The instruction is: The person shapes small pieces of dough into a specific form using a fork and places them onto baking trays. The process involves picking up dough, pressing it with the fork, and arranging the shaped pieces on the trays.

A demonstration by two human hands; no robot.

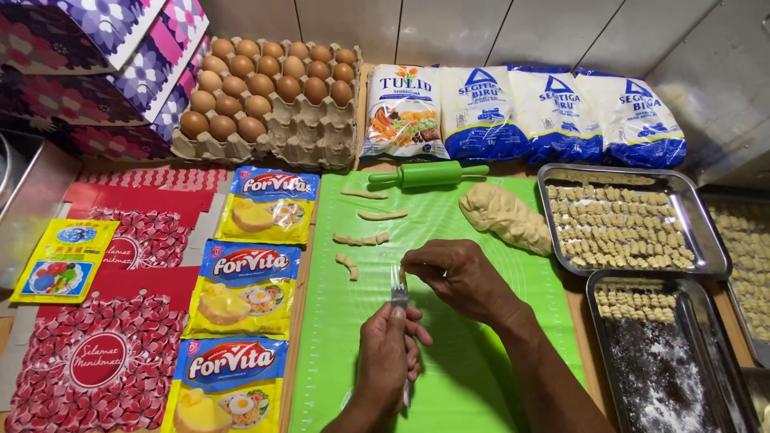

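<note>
At the far left we see red flower-patterned cartons laid flat, with a small yellow sachet on them. Next comes a column of three yellow-and-blue margarine packets, and behind those a cardboard tray of brown eggs.

In the middle lies the green silicone mat, where the work happens. Our left hand is clamped around the handle of a metal fork, tines pointing away from us. Our right hand has its fingertips pinched together at the tines, apparently pressing a small dough piece against them; the piece is mostly hidden, so we cannot tell its exact shape. We judge this to be the shaping step: rolling a bit of dough over the fork to ridge it. The next move would call for a light, even push so the piece curls off without smearing.

Short dough strips wait on the mat just beyond the fork, below a green rolling pin. Further right rests the larger dough lump, with flour bags behind it. At the right, one steel tray is full of shaped pieces, and a floured tray nearer us holds only a few rows.
</note>
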